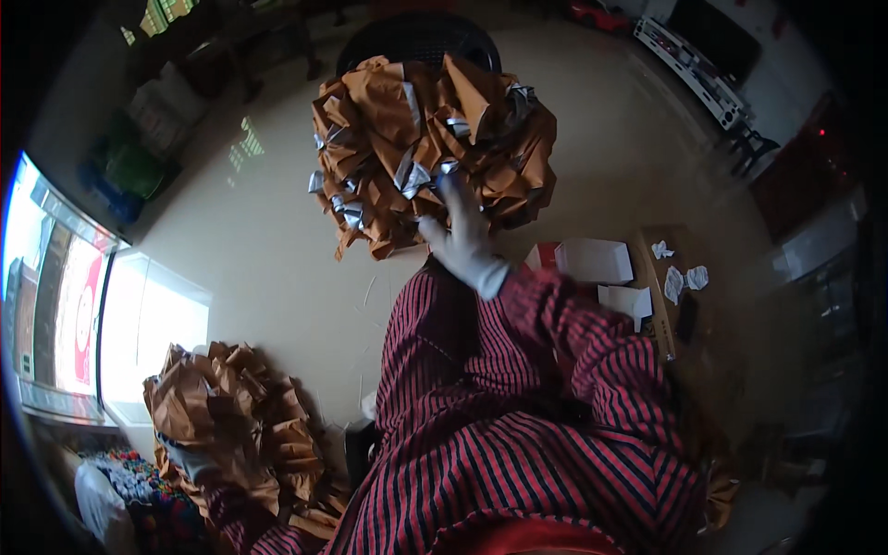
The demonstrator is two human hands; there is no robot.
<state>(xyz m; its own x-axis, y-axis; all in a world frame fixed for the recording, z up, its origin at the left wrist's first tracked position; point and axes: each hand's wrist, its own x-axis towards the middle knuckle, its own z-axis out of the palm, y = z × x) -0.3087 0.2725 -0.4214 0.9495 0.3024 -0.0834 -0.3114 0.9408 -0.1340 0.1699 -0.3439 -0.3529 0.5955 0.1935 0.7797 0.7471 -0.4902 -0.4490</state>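
My right hand [465, 242], in a pale glove with darker fingertips, reaches to the front of a big heap of crumpled brown paper [384, 102] with silvery-grey undersides. Its thumb and fingers are spread, and it holds nothing I can see. The heap rests on or before a dark chair [421, 35]. Down at the left, my gloved left hand [190, 461] is against a second pile of crumpled brown paper [277, 421]. The fingers there are hidden by the paper and shadow, so their grip does not show.
Right of my knees are open white boxes [595, 261] and a flat cardboard piece [659, 305] with crumpled white paper [673, 285] on it. A white bag [100, 499] and colourful knitted-looking material [139, 476] lie at lower left. A white TV stand [686, 69] is far right.
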